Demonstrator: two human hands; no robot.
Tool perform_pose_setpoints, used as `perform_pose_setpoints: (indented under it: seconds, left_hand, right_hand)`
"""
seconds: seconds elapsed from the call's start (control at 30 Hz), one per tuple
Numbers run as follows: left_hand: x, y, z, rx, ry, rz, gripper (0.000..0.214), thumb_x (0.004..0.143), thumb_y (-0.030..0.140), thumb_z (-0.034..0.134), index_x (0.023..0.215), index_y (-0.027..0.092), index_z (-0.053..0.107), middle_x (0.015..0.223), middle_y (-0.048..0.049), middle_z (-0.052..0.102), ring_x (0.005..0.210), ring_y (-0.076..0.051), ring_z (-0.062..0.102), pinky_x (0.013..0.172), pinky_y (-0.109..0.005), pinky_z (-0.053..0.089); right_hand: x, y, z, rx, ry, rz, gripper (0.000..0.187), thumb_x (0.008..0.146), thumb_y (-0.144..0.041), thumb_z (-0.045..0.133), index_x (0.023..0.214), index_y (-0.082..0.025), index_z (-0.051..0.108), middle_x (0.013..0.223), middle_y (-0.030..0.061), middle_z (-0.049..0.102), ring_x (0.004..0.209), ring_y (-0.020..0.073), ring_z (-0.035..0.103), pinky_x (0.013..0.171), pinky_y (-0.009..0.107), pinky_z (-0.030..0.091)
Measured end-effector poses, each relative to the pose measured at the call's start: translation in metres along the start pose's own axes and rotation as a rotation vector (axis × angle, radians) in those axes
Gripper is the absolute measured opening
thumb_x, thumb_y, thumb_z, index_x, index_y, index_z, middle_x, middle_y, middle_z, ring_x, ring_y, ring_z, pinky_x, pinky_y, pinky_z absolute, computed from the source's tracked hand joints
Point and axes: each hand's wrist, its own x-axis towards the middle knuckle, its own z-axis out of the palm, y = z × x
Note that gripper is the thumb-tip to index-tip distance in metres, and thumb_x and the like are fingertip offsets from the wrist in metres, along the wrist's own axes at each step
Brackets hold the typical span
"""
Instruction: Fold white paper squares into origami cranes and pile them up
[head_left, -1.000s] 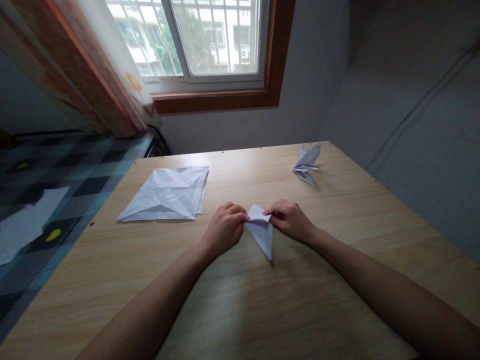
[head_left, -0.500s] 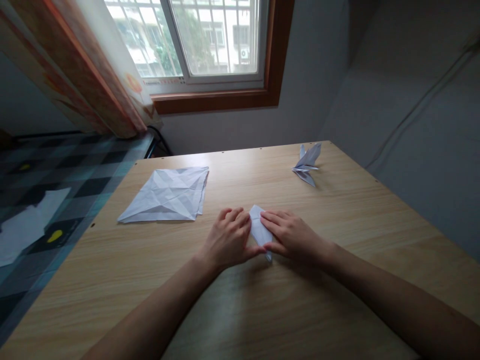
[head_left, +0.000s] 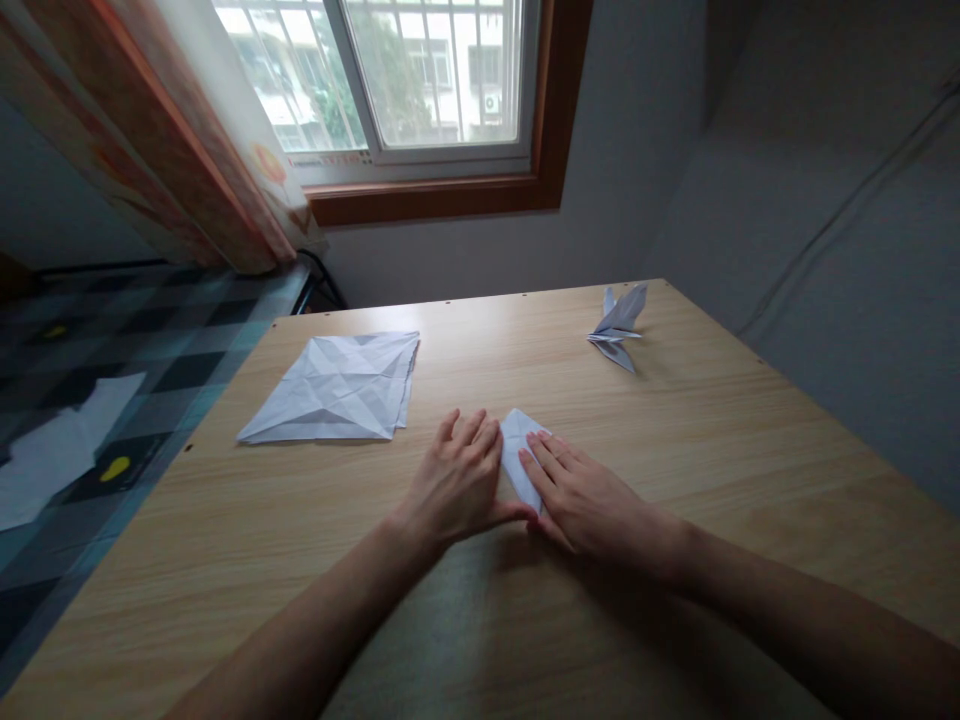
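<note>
A small folded piece of white paper (head_left: 519,458), kite-shaped and pointed at its far end, lies on the table between my hands. My left hand (head_left: 457,480) rests along the paper's left edge, fingers stretched out and the thumb reaching to its near tip. Flat across the right side of the paper is my right hand (head_left: 581,490), its fingers extended and pressing down. My thumbs come close together at the near tip, which is partly hidden.
On the wooden table (head_left: 300,560), creased white paper sheets (head_left: 330,388) lie at the left, and a folded paper figure with wings (head_left: 619,325) stands at the back right. Left of the table, more white paper (head_left: 67,450) lies on a checked cloth (head_left: 184,375). A window (head_left: 442,80) is behind.
My right hand has slid toward me and down over the paper, covering its near tip. My left hand stays nearly in place at the left edge.
</note>
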Motion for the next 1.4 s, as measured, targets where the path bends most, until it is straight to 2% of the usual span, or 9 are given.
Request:
perform_pose_setpoints:
  seconds: [0.2,0.33,0.4,0.47,0.6,0.7,0.8,1.17,1.4]
  left_hand:
    - [0.001,-0.003,0.002,-0.017,-0.007,-0.001,0.088,0.077,0.083,0.041,0.12,0.009,0.062,0.127,-0.0188,0.061,0.127,-0.036,0.049,0.11,-0.051,0.026]
    - [0.0,-0.006,0.004,-0.05,-0.005,-0.011,0.087,0.076,0.082,0.044,0.124,0.011,0.061,0.131,-0.0191,0.058,0.129,-0.038,0.046,0.112,-0.052,0.024]
    - [-0.002,-0.009,0.006,-0.088,-0.017,-0.018,0.085,0.078,0.078,0.046,0.129,0.011,0.057,0.136,-0.0187,0.055,0.132,-0.038,0.042,0.113,-0.054,0.022]
    - [-0.003,-0.012,0.008,-0.142,-0.035,-0.011,0.081,0.081,0.073,0.048,0.135,0.013,0.053,0.142,-0.0172,0.051,0.136,-0.038,0.038,0.114,-0.055,0.021]
    - [-0.004,-0.017,0.013,-0.225,0.007,0.023,0.067,0.083,0.055,0.055,0.137,0.017,0.051,0.148,-0.0146,0.045,0.14,-0.038,0.031,0.114,-0.057,0.02]
    - [-0.004,-0.018,0.014,-0.254,0.162,-0.008,0.046,0.086,0.031,0.052,0.13,0.019,0.057,0.142,-0.0126,0.053,0.136,-0.032,0.039,0.112,-0.053,0.027]
    - [-0.003,-0.018,0.012,-0.3,0.251,0.0,0.031,0.088,0.031,0.053,0.114,0.02,0.065,0.123,-0.0102,0.065,0.121,-0.027,0.052,0.103,-0.046,0.039]
    - [-0.001,-0.019,0.009,-0.38,0.121,0.011,0.045,0.086,0.053,0.057,0.111,0.017,0.064,0.104,-0.0106,0.068,0.098,-0.026,0.058,0.087,-0.041,0.044]
    - [-0.001,-0.025,0.013,-0.514,0.216,-0.092,0.04,0.085,0.014,0.041,0.116,0.017,0.065,0.121,-0.0103,0.065,0.111,-0.024,0.055,0.097,-0.045,0.043]
  right_hand:
    - [-0.003,-0.017,-0.017,-0.004,0.044,-0.147,0.023,0.091,-0.017,0.053,0.1,-0.006,0.07,0.106,0.0202,0.072,0.098,0.0286,0.068,0.088,0.041,0.053]
    - [0.007,0.004,-0.013,0.196,0.072,-0.168,0.021,0.09,-0.02,0.054,0.076,-0.016,0.069,0.085,0.0098,0.073,0.08,0.0222,0.068,0.078,0.038,0.053]
    - [0.01,0.022,-0.008,0.281,0.146,-0.238,0.013,0.086,-0.021,0.059,0.09,-0.017,0.071,0.11,0.0113,0.072,0.103,0.0256,0.065,0.091,0.042,0.05]
    - [0.011,0.039,-0.004,0.349,0.128,-0.194,0.036,0.079,-0.024,0.066,0.115,-0.015,0.066,0.135,0.0154,0.059,0.124,0.0306,0.054,0.103,0.048,0.043]
    - [0.009,0.057,-0.002,0.402,0.054,-0.105,0.05,0.081,-0.029,0.065,0.129,-0.015,0.059,0.141,0.0154,0.054,0.131,0.0292,0.047,0.11,0.049,0.035]
    - [0.009,0.053,-0.003,0.352,0.071,-0.035,0.043,0.086,-0.031,0.062,0.126,-0.016,0.061,0.134,0.0144,0.06,0.121,0.0295,0.053,0.106,0.049,0.039]
    - [0.011,0.042,-0.004,0.309,0.108,0.024,0.038,0.088,-0.029,0.06,0.123,-0.014,0.062,0.124,0.0156,0.064,0.112,0.0294,0.055,0.1,0.048,0.045]
    - [0.013,0.044,-0.002,0.371,0.198,0.07,0.023,0.088,-0.026,0.063,0.107,-0.013,0.067,0.105,0.0135,0.068,0.101,0.0267,0.06,0.091,0.043,0.051]
    - [0.011,0.054,-0.001,0.457,0.229,-0.047,0.018,0.093,-0.017,0.051,0.091,-0.019,0.069,0.098,0.009,0.072,0.092,0.0206,0.066,0.085,0.035,0.054]
